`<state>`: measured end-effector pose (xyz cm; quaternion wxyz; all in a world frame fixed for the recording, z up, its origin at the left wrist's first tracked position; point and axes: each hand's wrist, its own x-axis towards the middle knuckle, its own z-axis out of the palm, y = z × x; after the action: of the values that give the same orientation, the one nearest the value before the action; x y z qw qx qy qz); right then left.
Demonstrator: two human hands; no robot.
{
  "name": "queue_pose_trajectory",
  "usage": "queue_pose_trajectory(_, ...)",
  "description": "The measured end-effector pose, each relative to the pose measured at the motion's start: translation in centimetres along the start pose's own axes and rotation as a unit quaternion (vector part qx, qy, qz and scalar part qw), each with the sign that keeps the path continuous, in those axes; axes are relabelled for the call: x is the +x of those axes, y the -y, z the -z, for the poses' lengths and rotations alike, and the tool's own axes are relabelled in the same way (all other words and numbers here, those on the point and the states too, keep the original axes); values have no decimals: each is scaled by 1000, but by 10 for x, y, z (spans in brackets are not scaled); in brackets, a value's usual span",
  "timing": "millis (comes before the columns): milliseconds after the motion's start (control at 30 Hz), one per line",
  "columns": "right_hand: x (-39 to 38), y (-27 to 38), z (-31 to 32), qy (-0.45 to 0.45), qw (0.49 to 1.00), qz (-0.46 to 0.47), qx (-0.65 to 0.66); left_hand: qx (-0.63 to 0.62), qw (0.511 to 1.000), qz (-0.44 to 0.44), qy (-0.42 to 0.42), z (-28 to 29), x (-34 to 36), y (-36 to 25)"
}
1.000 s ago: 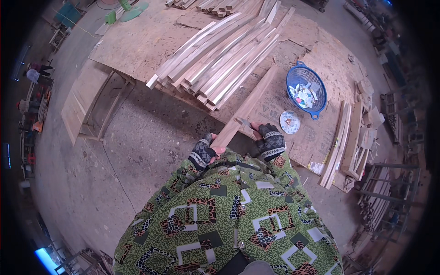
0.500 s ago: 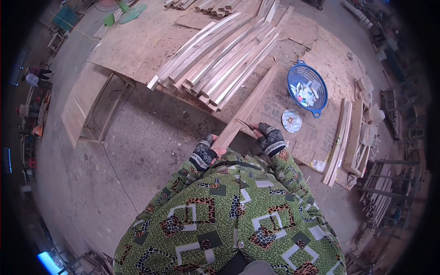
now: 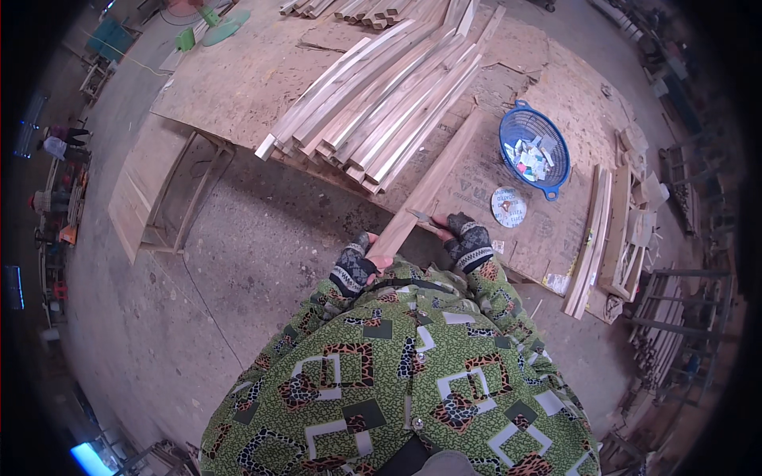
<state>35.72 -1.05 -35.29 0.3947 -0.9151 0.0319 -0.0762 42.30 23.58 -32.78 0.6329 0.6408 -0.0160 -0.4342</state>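
A long brown wooden strip (image 3: 432, 182) slants from my waist onto the worktable. My left hand (image 3: 363, 266), in a patterned grey fingerless glove, is closed round its near end. My right hand (image 3: 454, 232), gloved alike, holds a small thin blade (image 3: 422, 216) over the strip's right edge; the blade's handle is hidden in the fingers. Right of that hand lies a round silvery disc (image 3: 508, 208) with a brown dab in its middle. Beyond the disc stands a blue plastic basket (image 3: 564, 151) containing many small pale pieces.
Several curved wooden strips (image 3: 373, 111) lie stacked on the worktable (image 3: 214, 103) ahead and left. More strips (image 3: 589, 238) and a wooden frame (image 3: 619, 238) line its right side. A green fan base (image 3: 226, 28) stands at the far left. A person (image 3: 67, 139) is at the left rim.
My right hand has turned the blade, so its flat side now shows against the strip. The left hand keeps its hold. The view has shifted slightly.
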Motion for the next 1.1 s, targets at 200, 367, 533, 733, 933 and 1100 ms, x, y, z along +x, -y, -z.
queue_pose_trajectory(200,2,11,-1,-67,997,13,-44,-4,1000,-4,6,3,2,3)
queue_pose_trajectory(367,-2,16,0,-54,998,-20,27,5,1000,-11,4,4,5,8)
queue_pose_trajectory(533,-4,13,-4,-12,1000,-9,12,12,1000,-5,-4,4,3,5)
queue_pose_trajectory(733,-4,15,3,37,998,-42,35,34,999,-14,-7,6,4,8)
queue_pose_trajectory(933,2,16,10,7,999,-25,-20,167,977,-125,-49,15,17,33)
queue_pose_trajectory(1100,5,22,14,21,998,-16,-57,210,965,-140,-70,14,14,29)
